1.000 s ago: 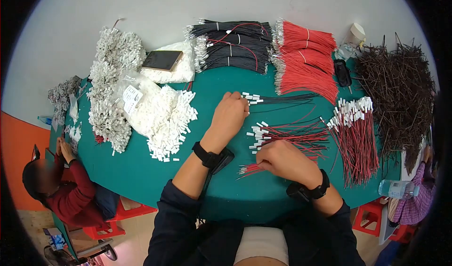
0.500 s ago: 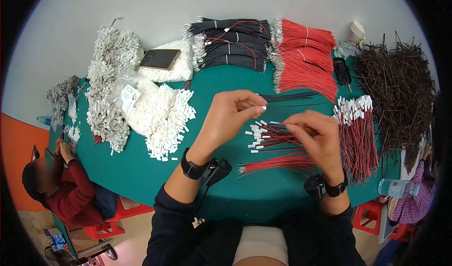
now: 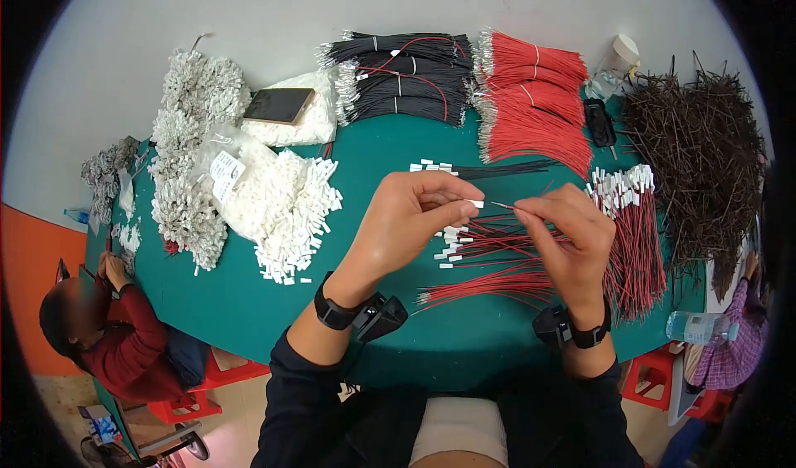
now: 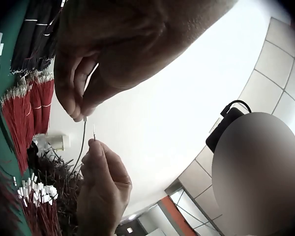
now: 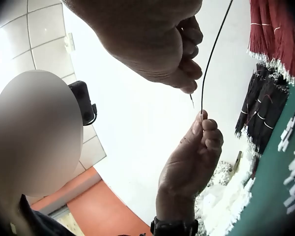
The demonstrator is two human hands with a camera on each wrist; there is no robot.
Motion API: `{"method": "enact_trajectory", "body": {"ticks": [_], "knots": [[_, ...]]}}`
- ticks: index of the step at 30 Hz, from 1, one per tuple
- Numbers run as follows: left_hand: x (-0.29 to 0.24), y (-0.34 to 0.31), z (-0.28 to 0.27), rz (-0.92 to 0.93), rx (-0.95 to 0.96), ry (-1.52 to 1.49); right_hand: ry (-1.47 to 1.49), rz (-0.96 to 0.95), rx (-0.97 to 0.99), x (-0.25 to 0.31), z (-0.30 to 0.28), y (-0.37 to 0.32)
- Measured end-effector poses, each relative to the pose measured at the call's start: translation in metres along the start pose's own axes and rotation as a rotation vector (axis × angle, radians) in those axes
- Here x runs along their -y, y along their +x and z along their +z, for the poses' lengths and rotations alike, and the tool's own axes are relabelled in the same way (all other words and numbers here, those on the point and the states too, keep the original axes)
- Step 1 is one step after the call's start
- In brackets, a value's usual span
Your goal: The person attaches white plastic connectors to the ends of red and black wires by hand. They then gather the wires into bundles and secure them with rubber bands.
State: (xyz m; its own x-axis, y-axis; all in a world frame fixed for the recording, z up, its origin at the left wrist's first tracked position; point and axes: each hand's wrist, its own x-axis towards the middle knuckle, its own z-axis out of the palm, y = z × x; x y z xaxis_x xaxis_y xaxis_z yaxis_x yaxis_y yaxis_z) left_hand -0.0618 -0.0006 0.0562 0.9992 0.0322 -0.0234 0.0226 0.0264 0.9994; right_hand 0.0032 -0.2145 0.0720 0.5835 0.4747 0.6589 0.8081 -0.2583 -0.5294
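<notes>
Over the middle of the table, my left hand (image 3: 398, 227) pinches a small white connector housing (image 3: 477, 204) between thumb and fingertips. A black wire (image 5: 211, 59) runs out of that housing in the right wrist view. Facing it, my right hand (image 3: 576, 232) pinches a thin wire near its metal-tipped end (image 3: 502, 205), which points at the housing with a small gap between. The rest of this wire is hidden by the right hand. Below the hands lie red and black wires with white housings (image 3: 506, 240) and a bunch of loose red wires (image 3: 481, 289).
White housings (image 3: 298, 211) spill from a bag at left, beside a phone (image 3: 280, 105). Black wire bundles (image 3: 406, 78) and red wire bundles (image 3: 535, 128) lie at the back. Finished-looking red wires (image 3: 634, 261) and a dark wire heap (image 3: 696, 153) are at right. A person (image 3: 124, 335) sits at left.
Both hands have risen from the wires on the table and come together over the middle. The left now holds a housing with a black wire, the right a wire end brought toward it.
</notes>
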Motion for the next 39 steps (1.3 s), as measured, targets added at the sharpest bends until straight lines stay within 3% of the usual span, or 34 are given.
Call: {"method": "enact_trajectory", "body": {"ticks": [39], "knots": [[0.0044,-0.0005,0.0106,0.027,-0.061,-0.151,0.009,0.001,0.033,0.0012,0.0031,-0.0008]]}}
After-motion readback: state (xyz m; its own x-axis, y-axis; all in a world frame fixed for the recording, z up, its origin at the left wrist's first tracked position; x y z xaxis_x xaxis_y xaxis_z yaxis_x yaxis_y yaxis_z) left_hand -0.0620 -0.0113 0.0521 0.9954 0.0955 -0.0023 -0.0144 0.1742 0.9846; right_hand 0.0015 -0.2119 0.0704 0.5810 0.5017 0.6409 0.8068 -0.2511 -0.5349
